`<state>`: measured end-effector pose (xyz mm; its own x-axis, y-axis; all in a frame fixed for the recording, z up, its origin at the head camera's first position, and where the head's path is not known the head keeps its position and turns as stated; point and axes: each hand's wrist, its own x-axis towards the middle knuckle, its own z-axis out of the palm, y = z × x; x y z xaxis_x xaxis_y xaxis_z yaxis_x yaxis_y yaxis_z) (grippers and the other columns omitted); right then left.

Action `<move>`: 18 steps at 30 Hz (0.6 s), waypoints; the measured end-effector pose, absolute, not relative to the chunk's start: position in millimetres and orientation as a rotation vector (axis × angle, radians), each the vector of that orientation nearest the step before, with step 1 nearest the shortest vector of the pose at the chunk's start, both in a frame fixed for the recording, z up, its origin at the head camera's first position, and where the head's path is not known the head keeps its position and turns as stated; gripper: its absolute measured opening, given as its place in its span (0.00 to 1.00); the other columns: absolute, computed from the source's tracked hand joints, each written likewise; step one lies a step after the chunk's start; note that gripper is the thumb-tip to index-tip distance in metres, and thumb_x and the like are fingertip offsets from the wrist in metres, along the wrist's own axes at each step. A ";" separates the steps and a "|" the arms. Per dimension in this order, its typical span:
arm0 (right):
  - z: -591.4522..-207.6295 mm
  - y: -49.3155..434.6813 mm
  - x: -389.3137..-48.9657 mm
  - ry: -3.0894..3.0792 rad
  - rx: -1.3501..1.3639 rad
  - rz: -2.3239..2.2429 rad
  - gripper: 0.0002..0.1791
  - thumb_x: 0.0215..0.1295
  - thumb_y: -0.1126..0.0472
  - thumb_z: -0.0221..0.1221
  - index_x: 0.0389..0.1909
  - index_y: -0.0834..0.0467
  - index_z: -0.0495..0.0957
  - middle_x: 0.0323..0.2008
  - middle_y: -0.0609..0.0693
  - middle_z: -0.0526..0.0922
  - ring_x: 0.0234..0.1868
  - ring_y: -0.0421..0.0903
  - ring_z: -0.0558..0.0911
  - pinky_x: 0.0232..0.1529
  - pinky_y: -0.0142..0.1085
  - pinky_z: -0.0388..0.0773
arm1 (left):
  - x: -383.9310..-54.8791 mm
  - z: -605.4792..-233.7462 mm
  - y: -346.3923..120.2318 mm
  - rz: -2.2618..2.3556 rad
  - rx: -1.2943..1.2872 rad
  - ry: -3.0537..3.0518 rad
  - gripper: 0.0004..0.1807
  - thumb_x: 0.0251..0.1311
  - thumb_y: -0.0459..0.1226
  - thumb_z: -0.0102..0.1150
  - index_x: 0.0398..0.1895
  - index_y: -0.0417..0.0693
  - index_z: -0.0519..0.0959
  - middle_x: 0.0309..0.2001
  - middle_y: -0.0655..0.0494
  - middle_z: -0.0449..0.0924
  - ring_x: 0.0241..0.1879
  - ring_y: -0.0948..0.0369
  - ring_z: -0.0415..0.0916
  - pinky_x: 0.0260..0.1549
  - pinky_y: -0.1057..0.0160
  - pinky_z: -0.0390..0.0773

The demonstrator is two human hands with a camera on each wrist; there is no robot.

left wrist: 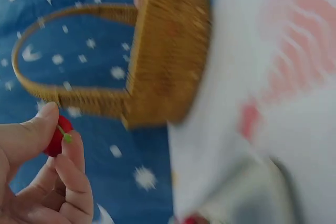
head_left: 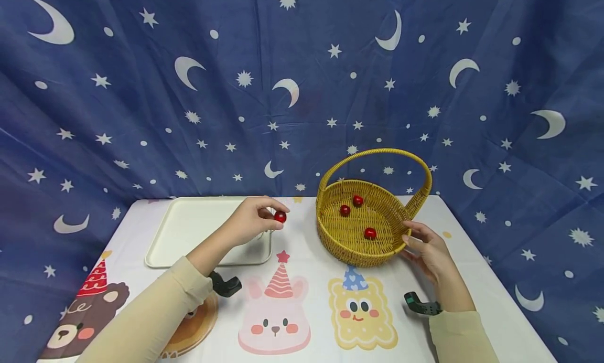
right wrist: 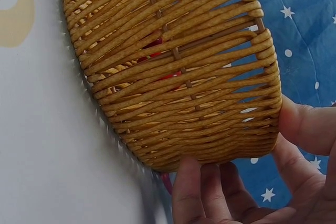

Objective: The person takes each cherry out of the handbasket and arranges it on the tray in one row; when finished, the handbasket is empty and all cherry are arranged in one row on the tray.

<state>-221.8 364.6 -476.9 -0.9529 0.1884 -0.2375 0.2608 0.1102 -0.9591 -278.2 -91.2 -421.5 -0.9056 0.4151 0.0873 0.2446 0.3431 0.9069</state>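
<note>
My left hand [head_left: 252, 220] pinches a red cherry [head_left: 280, 216] between thumb and fingertips, over the right end of a white tray [head_left: 162, 247]. In the left wrist view the cherry [left wrist: 56, 139] shows a short green stem. At the right, my right hand [head_left: 431, 250] holds the rim and outer wall of a yellow-brown wicker basket [head_left: 356, 255] with a tall arched handle. Inside the basket lie three red cherries [head_left: 370, 233], apart from one another. The right wrist view shows fingers [right wrist: 187, 187] against the woven wall [right wrist: 184, 103].
A white cloth [head_left: 302, 237] printed with cartoon animals covers the table. Behind it hangs a blue curtain [head_left: 302, 127] with moons and stars. At the bottom of the left wrist view, a blurred red thing [left wrist: 195, 219] shows by the tray.
</note>
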 end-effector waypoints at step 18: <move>-476.7 365.5 -221.6 2.294 0.458 -2.012 0.27 0.79 0.63 0.61 0.76 0.52 0.72 0.68 0.50 0.69 0.66 0.48 0.74 0.53 0.36 0.85 | -306.4 -484.2 -188.1 1.169 0.204 2.782 0.19 0.67 0.34 0.72 0.60 0.45 0.87 0.53 0.41 0.86 0.46 0.53 0.83 0.42 0.61 0.81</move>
<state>-221.6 365.5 -476.7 -0.9543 0.1838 -0.2358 0.2577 0.1062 -0.9604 -306.4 -188.1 -484.2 -0.9841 0.1685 -0.0555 0.0783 0.6933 0.7164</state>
